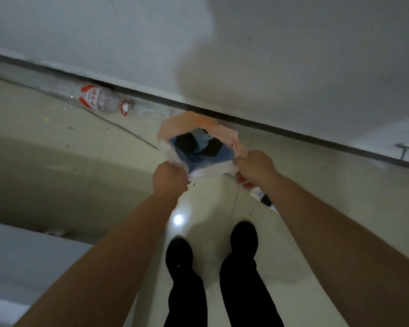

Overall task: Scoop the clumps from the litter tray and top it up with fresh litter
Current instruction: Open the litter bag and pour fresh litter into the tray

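The fingers of the left hand (169,177) are curled tight, pinching the near left part of the rim of a thin plastic bag (224,133). The fingers of the right hand (255,168) are curled too and grip the near right part of the same rim; a couple of them show pale under the knuckles. Between the two hands the near edge of the bag is drawn taut, and beyond the knuckles the mouth gapes open, its far side orange and peach, its near side white. Blue and dark shapes lie inside; what they are cannot be told.

The bag is at the far edge of the floor (210,201), against the dark strip at the foot of the wall (269,55). Both forearms are bare. Below them stand two black shoes (243,237) on the glossy pale tiles.

To the left, along the same far edge of the floor, a clear plastic bottle (99,99) with a red and white label lies on its side. A thin cable (118,125) runs across the floor near it.
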Demonstrator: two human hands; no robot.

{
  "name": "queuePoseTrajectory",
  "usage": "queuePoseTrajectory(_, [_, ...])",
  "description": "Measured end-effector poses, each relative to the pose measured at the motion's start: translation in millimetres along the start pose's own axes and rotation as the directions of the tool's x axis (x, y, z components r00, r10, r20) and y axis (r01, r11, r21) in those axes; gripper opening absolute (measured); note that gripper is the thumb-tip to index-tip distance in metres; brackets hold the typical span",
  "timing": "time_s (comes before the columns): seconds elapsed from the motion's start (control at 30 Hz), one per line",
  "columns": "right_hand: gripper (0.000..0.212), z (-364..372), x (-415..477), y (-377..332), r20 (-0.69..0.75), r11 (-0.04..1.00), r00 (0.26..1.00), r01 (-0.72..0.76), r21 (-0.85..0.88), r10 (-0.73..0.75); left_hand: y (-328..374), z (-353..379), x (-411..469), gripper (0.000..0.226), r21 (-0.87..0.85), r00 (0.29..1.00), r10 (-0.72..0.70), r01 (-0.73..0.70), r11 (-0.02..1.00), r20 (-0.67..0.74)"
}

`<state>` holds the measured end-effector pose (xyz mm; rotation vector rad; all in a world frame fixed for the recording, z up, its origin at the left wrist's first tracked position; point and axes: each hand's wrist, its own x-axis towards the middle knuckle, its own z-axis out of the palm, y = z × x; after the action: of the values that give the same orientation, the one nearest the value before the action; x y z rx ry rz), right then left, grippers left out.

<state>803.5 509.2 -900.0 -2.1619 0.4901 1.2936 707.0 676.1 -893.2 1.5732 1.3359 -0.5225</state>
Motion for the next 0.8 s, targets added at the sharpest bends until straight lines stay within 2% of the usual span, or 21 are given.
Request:
queuePoseTrajectory(0.1, [0.026, -0.7, -22.3, 1.9, -0.156, 0.977, 0.965, 0.215, 0.005, -0.211, 12.2, -15.6, -20.6, 0.021, -0.096, 0.995, 0.037, -0.046, 0.994, -0.092])
queuePoseTrajectory(0.17, [0.029, -9.9, -45.2, 0.7, -0.261, 0.959, 0.928, 0.283, 0.025, -0.267, 32.5, -24.6, -44.0, 0.024, -0.134, 0.991, 0.082, -0.097, 0.986, -0.11])
queuePoseTrajectory(0.3, [0.034, -27.2, -112.5, 16.8, -0.339, 0.946, 0.913, 0.289, 0.146, -0.227, 52.8, -41.4, -108.3, 0.029, -0.056, 0.985, 0.135, -0.141, 0.988, -0.106])
queuePoseTrajectory(0.37, [0.038, -35.9, -149.8, 32.2, -0.364, 0.951, 0.908, 0.273, 0.144, -0.205, 54.9, -50.0, -147.4, 0.024, -0.013, 0.981, 0.186, -0.187, 0.982, -0.054])
queuePoseTrajectory(0.53, [0.043, -51.4, -240.9, 86.0, -0.451, 0.956, 0.885, 0.225, 0.187, -0.12, 49.1, -53.4, -233.7, 0.032, 0.1, 0.951, 0.303, -0.308, 0.946, 0.07])
queuePoseTrajectory(0.63, [0.039, -64.6, -327.9, 118.9, -0.534, 0.924, 0.846, 0.206, 0.322, -0.002, 51.0, -56.4, -303.7, 0.022, 0.233, 0.889, 0.414, -0.452, 0.861, 0.194])
queuePoseTrajectory(0.8, [0.051, -79.6, -469.7, 173.1, -0.635, 0.765, 0.732, 0.256, 0.591, 0.246, 74.4, -56.9, -431.1, 0.032, 0.296, 0.662, 0.612, -0.745, 0.598, 0.432])
